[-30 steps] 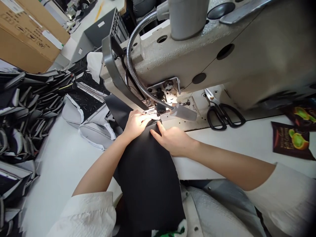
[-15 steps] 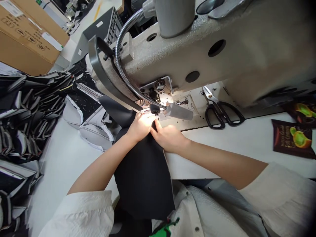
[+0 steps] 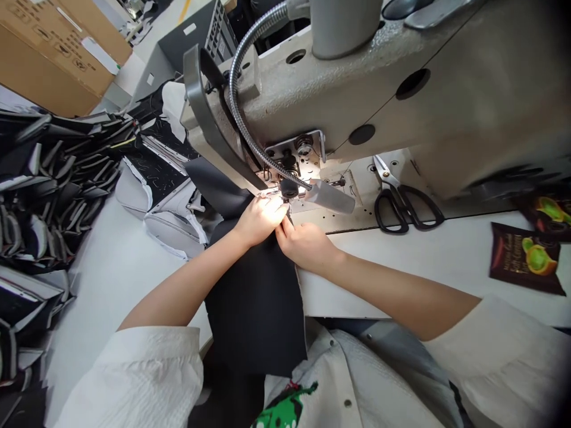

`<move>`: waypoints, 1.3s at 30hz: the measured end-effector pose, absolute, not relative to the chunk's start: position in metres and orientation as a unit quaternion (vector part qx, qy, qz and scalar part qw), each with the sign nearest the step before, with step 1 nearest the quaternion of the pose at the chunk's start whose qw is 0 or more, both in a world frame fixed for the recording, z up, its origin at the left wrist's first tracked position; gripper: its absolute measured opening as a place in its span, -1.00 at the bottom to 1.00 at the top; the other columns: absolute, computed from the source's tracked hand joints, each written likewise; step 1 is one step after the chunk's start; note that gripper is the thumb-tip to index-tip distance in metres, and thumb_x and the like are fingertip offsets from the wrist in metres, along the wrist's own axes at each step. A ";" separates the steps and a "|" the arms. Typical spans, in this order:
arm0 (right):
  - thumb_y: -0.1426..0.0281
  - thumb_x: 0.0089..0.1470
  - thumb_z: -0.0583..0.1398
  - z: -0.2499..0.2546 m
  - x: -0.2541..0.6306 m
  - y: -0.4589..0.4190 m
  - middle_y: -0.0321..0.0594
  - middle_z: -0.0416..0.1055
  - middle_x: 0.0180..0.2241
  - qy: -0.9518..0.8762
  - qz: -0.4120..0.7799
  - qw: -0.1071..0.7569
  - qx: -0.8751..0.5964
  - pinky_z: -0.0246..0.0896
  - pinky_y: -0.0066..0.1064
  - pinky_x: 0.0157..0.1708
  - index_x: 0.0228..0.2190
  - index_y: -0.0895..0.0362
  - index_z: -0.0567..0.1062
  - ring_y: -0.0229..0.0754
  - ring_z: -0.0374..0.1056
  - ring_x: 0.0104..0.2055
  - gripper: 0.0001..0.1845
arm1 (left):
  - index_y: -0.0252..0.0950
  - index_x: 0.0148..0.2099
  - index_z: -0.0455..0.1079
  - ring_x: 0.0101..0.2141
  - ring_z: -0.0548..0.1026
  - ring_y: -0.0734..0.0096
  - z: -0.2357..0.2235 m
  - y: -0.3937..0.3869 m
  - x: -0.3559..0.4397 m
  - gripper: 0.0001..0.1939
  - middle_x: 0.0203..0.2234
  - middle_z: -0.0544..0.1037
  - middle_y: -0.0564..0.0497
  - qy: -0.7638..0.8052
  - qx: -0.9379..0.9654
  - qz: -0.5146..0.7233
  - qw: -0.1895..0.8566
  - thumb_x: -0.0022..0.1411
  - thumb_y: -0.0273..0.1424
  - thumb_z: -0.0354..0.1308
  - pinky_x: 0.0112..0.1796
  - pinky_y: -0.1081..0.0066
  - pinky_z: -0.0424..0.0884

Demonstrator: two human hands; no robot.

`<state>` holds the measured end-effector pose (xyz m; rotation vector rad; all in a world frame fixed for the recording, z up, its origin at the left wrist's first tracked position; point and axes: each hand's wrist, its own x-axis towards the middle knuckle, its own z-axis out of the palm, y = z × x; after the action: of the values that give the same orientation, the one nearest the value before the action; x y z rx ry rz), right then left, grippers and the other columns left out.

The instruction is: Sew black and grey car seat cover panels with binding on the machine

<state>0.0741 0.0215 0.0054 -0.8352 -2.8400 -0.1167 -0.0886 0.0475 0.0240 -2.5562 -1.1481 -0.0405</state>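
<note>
A black sheet of leather-like material (image 3: 256,309) lies under the head of a sewing machine (image 3: 285,113) and hangs over the table's front edge toward my lap. On top of the sheet, just in front of the lit presser foot area (image 3: 289,189), my left hand (image 3: 262,221) presses down with its fingers close together. My right hand (image 3: 310,246) pinches the sheet's right edge, its fingertips touching those of my left hand. The needle is hidden behind the lamp and fingers.
Black-handled scissors (image 3: 404,202) rest on the machine bed to the right. Beyond them lie dark snack packets (image 3: 526,258). Stacked black and grey sewn pieces (image 3: 53,202) fill the left side. A grey crate (image 3: 187,44) and a cardboard box (image 3: 57,53) stand behind.
The sheet has slid a little farther toward the machine, its near edge now higher. Both hands stay on it by the presser foot. My view has shifted slightly.
</note>
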 end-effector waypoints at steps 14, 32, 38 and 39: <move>0.65 0.07 -0.12 0.010 0.074 0.021 0.40 0.08 0.15 -0.956 -0.029 0.050 -0.287 -0.02 -0.34 -0.60 0.08 0.45 0.27 -0.16 0.37 -0.47 -0.47 | -0.33 -0.17 0.47 -0.27 0.49 0.29 0.022 0.053 -0.097 -0.79 -0.26 0.56 -0.03 -0.350 -0.905 -0.067 0.233 0.25 -0.54 0.01 -0.28 0.32 0.36; 0.66 0.07 -0.14 0.004 0.071 0.020 0.40 0.02 0.17 -0.952 -0.067 0.057 -0.294 0.01 -0.33 -0.62 0.10 0.47 0.23 -0.14 0.36 -0.47 -0.44 | -0.36 -0.16 0.46 -0.24 0.47 0.30 0.017 0.054 -0.099 -0.71 -0.26 0.54 -0.10 -0.364 -0.909 -0.043 0.200 0.30 -0.54 -0.10 -0.22 0.31 0.39; 0.66 0.10 -0.17 0.008 0.072 0.021 0.39 0.05 0.16 -0.952 -0.070 0.032 -0.295 0.04 -0.32 -0.59 0.12 0.45 0.22 -0.15 0.36 -0.48 -0.44 | -0.37 -0.18 0.46 -0.23 0.47 0.28 0.015 0.054 -0.099 -0.76 -0.27 0.54 -0.08 -0.350 -0.908 -0.067 0.218 0.28 -0.54 -0.05 -0.19 0.31 0.39; 0.66 0.09 -0.18 0.008 0.072 0.021 0.40 0.04 0.16 -0.953 -0.071 0.030 -0.294 0.05 -0.32 -0.59 0.12 0.45 0.22 -0.14 0.36 -0.48 -0.43 | -0.37 -0.19 0.46 -0.22 0.47 0.28 0.015 0.054 -0.099 -0.76 -0.26 0.54 -0.08 -0.354 -0.907 -0.066 0.217 0.28 -0.54 -0.04 -0.18 0.30 0.39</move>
<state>0.0717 0.0208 0.0081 -0.9056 -2.9373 -0.2191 -0.0989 0.0541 0.0148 -2.5128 -0.9801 -0.1838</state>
